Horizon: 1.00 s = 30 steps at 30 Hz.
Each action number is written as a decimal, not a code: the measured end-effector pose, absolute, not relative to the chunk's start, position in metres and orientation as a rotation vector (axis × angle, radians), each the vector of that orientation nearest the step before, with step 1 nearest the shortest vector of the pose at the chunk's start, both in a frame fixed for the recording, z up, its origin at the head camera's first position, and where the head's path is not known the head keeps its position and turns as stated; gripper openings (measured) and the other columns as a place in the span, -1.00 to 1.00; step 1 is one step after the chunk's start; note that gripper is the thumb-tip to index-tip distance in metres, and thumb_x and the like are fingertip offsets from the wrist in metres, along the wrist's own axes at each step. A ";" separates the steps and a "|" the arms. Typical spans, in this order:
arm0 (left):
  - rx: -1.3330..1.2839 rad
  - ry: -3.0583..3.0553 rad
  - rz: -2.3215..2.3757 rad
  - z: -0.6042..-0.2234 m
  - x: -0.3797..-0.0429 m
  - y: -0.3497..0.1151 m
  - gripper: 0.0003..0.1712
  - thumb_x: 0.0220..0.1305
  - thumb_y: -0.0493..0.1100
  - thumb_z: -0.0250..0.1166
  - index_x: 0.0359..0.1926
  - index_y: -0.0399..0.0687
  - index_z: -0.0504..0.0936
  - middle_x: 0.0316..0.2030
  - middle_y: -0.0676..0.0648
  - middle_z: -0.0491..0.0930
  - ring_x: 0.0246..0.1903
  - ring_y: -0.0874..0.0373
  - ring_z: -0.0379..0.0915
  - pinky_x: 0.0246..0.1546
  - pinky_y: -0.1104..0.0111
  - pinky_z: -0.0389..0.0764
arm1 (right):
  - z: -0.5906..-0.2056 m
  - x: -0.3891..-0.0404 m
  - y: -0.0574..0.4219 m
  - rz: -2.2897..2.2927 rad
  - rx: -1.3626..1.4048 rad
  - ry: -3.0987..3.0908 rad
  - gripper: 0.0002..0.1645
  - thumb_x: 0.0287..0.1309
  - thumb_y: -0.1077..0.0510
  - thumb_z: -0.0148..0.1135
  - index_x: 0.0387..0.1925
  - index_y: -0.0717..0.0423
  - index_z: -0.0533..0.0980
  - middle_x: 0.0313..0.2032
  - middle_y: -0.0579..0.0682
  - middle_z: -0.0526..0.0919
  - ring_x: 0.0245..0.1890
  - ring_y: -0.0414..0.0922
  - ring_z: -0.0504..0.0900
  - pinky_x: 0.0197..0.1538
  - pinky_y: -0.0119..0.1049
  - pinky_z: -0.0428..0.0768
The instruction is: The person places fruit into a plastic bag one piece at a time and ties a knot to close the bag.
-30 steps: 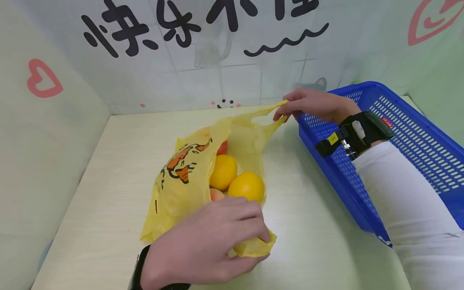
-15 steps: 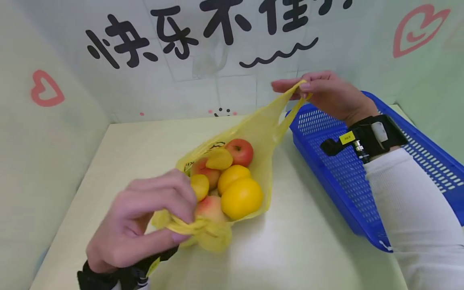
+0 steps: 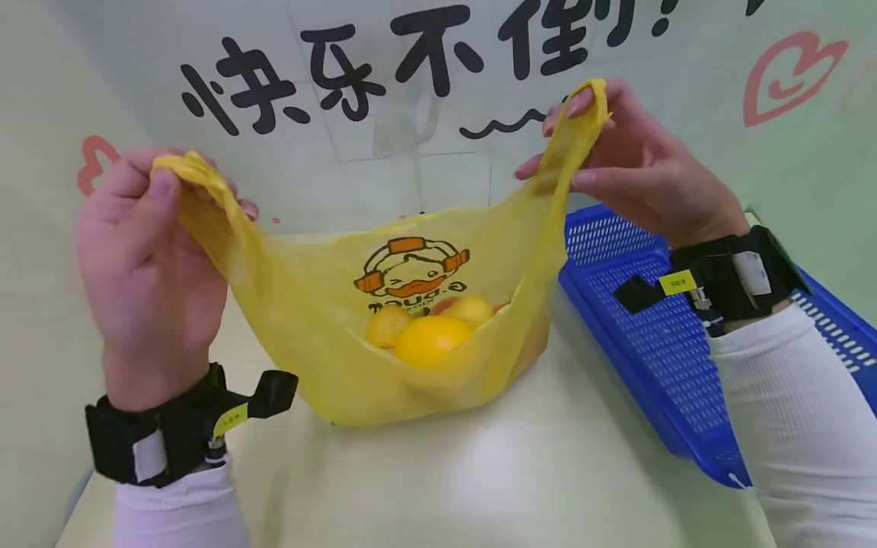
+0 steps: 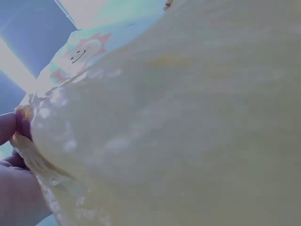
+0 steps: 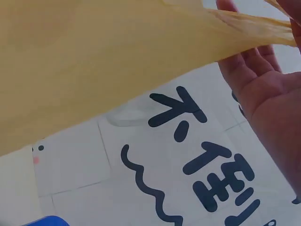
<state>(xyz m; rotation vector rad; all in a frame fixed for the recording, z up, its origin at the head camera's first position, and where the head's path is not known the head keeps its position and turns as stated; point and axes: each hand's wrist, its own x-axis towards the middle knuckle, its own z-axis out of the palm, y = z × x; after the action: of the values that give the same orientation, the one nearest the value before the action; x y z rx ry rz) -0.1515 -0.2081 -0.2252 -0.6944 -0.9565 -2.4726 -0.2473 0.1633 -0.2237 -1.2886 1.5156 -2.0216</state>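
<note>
A thin yellow plastic bag [image 3: 301, 320] with a cartoon duck print hangs stretched between my hands in the head view. My left hand [image 3: 151, 251] pinches one handle between thumb and fingers. With curled fingers, my right hand [image 3: 658, 167] holds the other handle at the upper right. Inside the sagging bag lie round fruit, with a bright yellow-orange one [image 3: 433, 341] in front; red fruit behind is mostly hidden. The left wrist view is nearly filled by the bag [image 4: 178, 141]. In the right wrist view, the bag [image 5: 94, 61] runs toward my right hand [image 5: 268, 94].
A blue perforated plastic basket [image 3: 617, 327] stands on the table at the right, partly behind my right forearm. The pale table [image 3: 425, 479] extends below the bag. Behind it rises a white wall [image 3: 329, 190] with black lettering and pink hearts.
My left hand has risen from the front of the bag to the upper left, drawing its handle along. The right hand has lifted too; the bag now hangs stretched, its fruit less visible.
</note>
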 end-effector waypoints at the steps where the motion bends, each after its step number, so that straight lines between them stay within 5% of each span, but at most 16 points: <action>1: -0.678 -0.952 -2.496 -0.224 -0.156 -0.206 -0.74 0.42 -0.50 -0.15 -0.33 -0.62 0.42 -0.40 -0.40 0.51 -0.46 -0.18 0.49 -0.37 0.15 0.65 | -0.225 -0.245 0.164 -2.011 -1.271 1.546 -0.34 0.20 0.66 -0.18 0.18 0.02 0.24 0.19 0.18 0.39 0.19 0.21 0.57 0.22 0.04 0.51; 7: -0.547 -1.080 -2.531 -0.224 -0.175 -0.195 -0.84 0.41 -0.45 0.01 -0.32 -0.49 0.46 -0.42 -0.28 0.52 -0.41 -0.07 0.49 -0.35 0.27 0.63 | -0.238 -0.240 0.168 -1.882 -1.095 1.727 -0.33 0.36 0.50 -0.15 0.22 -0.25 0.03 0.29 0.20 0.42 0.14 0.20 0.63 0.04 0.02 0.61; 13: -0.294 -1.470 -2.381 -0.231 -0.192 -0.194 -0.87 0.40 -0.23 0.17 -0.14 -0.22 0.47 -0.24 -0.16 0.51 -0.16 -0.02 0.43 -0.05 0.32 0.49 | -0.250 -0.250 0.166 -2.017 -0.935 1.783 -0.47 0.39 0.34 -0.01 0.18 -0.16 0.05 0.06 0.22 0.64 -0.08 0.15 0.75 -0.10 -0.02 0.65; 17: -0.274 -1.861 -2.222 -0.248 -0.194 -0.201 -0.56 0.41 -0.08 0.18 0.24 0.10 0.28 -0.07 -0.10 0.54 0.01 0.00 0.44 0.20 0.27 0.30 | -0.255 -0.257 0.162 -2.164 -0.807 1.812 -0.48 0.33 0.33 0.08 0.13 -0.13 0.09 -0.13 0.23 0.72 -0.20 0.10 0.79 -0.14 -0.09 0.69; 21: -0.389 -2.276 -2.095 -0.271 -0.187 -0.207 -0.06 0.23 -0.19 0.34 0.43 0.33 -0.06 0.20 -0.05 0.41 0.18 0.04 0.32 0.39 0.04 0.10 | -0.256 -0.260 0.163 -2.204 -0.787 1.815 -0.51 0.32 0.34 0.09 0.10 -0.08 0.12 -0.19 0.19 0.73 -0.25 0.07 0.80 -0.16 -0.13 0.69; 25: -0.563 -2.539 -1.917 -0.295 -0.183 -0.203 0.07 -0.01 -0.34 0.51 0.42 0.14 0.10 0.27 -0.13 0.35 0.20 -0.01 0.33 0.36 0.09 0.24 | -0.256 -0.260 0.162 -2.182 -0.772 1.887 -0.56 0.30 0.30 0.15 0.08 0.00 0.19 -0.17 0.18 0.72 -0.20 0.05 0.79 -0.12 -0.16 0.68; 30: -0.383 -2.577 -1.727 -0.318 -0.180 -0.197 -0.37 0.05 -0.23 0.52 0.15 -0.06 0.47 0.03 -0.05 0.56 -0.04 0.11 0.49 0.02 0.38 0.48 | -0.247 -0.257 0.158 -2.016 -0.694 2.252 -0.61 0.26 0.17 0.26 0.08 0.11 0.40 -0.04 0.09 0.69 -0.01 -0.07 0.72 0.03 -0.38 0.64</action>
<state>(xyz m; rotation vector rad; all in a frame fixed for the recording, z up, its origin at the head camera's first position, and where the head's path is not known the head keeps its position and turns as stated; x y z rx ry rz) -0.1798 -0.1971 -0.3180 -0.3825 -2.5765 -1.7273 -0.2574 0.1576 -0.2474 -0.6945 2.2518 -2.0163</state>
